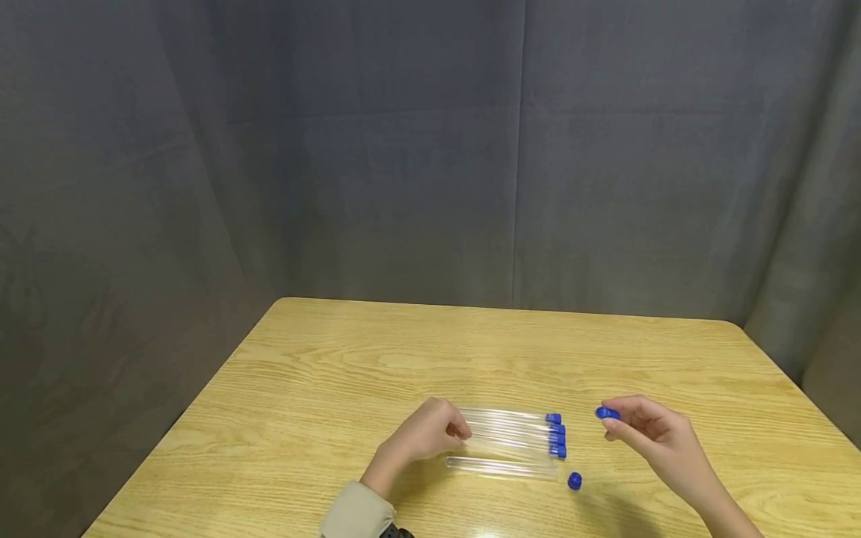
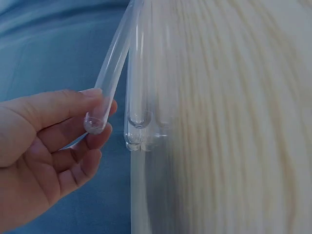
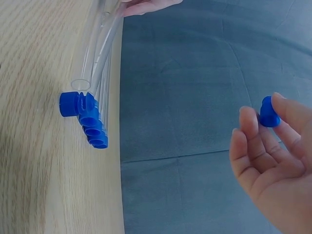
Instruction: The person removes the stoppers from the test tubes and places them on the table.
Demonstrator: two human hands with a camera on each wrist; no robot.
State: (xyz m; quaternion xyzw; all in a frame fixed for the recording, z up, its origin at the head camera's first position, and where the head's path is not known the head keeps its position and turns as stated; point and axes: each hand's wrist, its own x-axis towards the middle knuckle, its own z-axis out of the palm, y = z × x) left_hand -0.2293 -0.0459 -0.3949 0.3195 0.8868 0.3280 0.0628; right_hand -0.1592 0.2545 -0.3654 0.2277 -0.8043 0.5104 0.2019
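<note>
A blue cap (image 1: 607, 412) is pinched between the thumb and fingertips of the right hand (image 1: 655, 441), held above the wooden table (image 1: 336, 373) to the right of the tubes. The rounded end of a clear tube (image 2: 108, 83) is grasped by the fingers of the left hand (image 1: 424, 433). Beside it, three capped tubes (image 1: 518, 433) are laid side by side. An open tube (image 1: 501, 468) is laid nearest the person, with a loose cap (image 1: 575, 480) just beside its mouth.

left hand (image 2: 44, 146) | pinches clear tube (image 2: 109, 73) at closed end | more tubes (image 2: 139, 97) beside, on table (image 2: 229, 122)
</note>
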